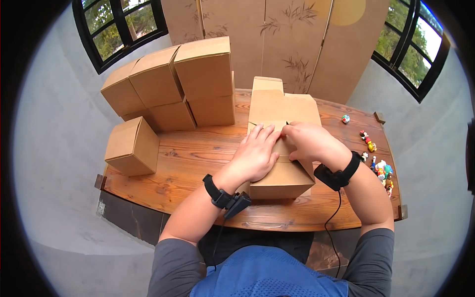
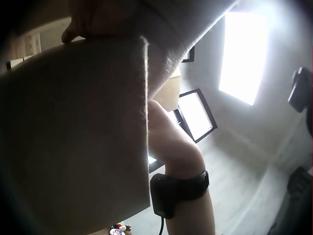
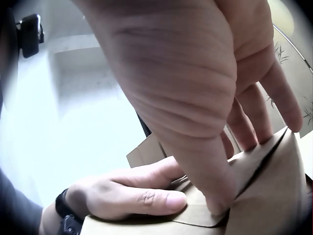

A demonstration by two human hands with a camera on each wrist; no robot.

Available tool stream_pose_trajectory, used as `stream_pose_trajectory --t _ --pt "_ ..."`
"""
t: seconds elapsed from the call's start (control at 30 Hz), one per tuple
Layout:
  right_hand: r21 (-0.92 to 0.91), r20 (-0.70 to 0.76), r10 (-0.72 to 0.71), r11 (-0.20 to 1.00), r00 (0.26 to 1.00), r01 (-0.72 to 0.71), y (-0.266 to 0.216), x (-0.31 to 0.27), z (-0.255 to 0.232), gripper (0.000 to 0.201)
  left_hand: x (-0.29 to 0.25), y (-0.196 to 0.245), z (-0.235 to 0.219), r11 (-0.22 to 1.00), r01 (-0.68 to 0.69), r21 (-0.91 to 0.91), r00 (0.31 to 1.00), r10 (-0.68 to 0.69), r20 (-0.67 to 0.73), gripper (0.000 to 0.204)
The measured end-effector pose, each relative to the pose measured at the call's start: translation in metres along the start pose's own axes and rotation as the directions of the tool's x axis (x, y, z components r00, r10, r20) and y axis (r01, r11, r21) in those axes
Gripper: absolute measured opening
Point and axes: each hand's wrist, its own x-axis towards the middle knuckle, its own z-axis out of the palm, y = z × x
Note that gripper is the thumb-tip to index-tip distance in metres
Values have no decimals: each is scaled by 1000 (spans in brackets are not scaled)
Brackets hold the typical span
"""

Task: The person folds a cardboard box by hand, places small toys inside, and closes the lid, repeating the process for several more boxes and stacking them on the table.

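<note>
A brown cardboard box stands at the table's front edge, its wide lid panel spread out behind it. My left hand lies flat on the top, fingers extended towards the lid side. Beside it, my right hand touches the top's right part. In the right wrist view, the right thumb of that hand presses a flap beside a dark slit, while its other fingers reach the far edge; the left hand rests on the cardboard. A box panel fills much of the left wrist view, hiding most left fingers.
Several closed boxes are stacked at the back left, with a single box in front of them. Small toy figures lie along the table's right side, and a small round toy lies farther back. A folding screen stands behind.
</note>
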Motion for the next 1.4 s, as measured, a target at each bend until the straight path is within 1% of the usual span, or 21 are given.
stream_pose_trajectory --t 0.07,0.1,0.17,0.3,0.37,0.4,0.47,0.5,0.57,0.67,0.97,1.3,1.37,1.4 --pt "-37 -41 -18 999 999 16 -3 1 1 49 0 -1 1 1000 2 -2 1000 -2 -5 57" --pt "-38 -37 -18 999 999 17 -5 1 0 49 0 -1 1 1000 2 -3 1000 -2 -12 58" --pt "-57 23 39 998 999 -38 -6 3 -2 57 -1 -1 1 1000 -1 -3 1000 1 -19 60" --pt "-74 12 31 997 999 -30 -6 3 2 56 0 -2 3 1000 -6 -1 999 6 -32 62" --pt "-85 -39 14 996 999 -17 -8 0 3 55 -1 0 2 1000 -3 -9 999 2 -34 61" --pt "-83 -37 16 996 999 -19 -10 0 4 55 -1 0 1 1000 1 -15 999 -2 -38 61" --pt "-74 -92 34 996 995 -41 -12 -2 5 47 -1 -2 3 1000 -11 -1 999 10 -47 60" --pt "-72 -92 35 997 995 -41 -12 -2 5 47 -1 -2 4 1000 -22 13 998 23 -59 60" --pt "-80 -66 28 996 997 -33 -10 -2 5 55 0 -2 4 1000 -22 16 998 23 -56 60" --pt "-85 -92 11 996 996 -19 -9 -3 7 54 0 -2 4 999 -25 24 998 26 -55 60" --pt "-84 -118 24 996 993 -35 -11 -4 10 53 1 -1 2 1000 -18 19 999 19 -51 60" --pt "-88 -124 20 996 992 -31 -9 -2 12 52 0 0 2 1000 3 6 999 -3 -43 60" --pt "-57 -64 32 998 997 -36 -7 0 8 55 0 0 2 1000 -1 8 999 1 -41 59" --pt "-58 -64 32 998 997 -36 -5 1 5 55 0 0 2 1000 -4 11 999 5 -38 57"
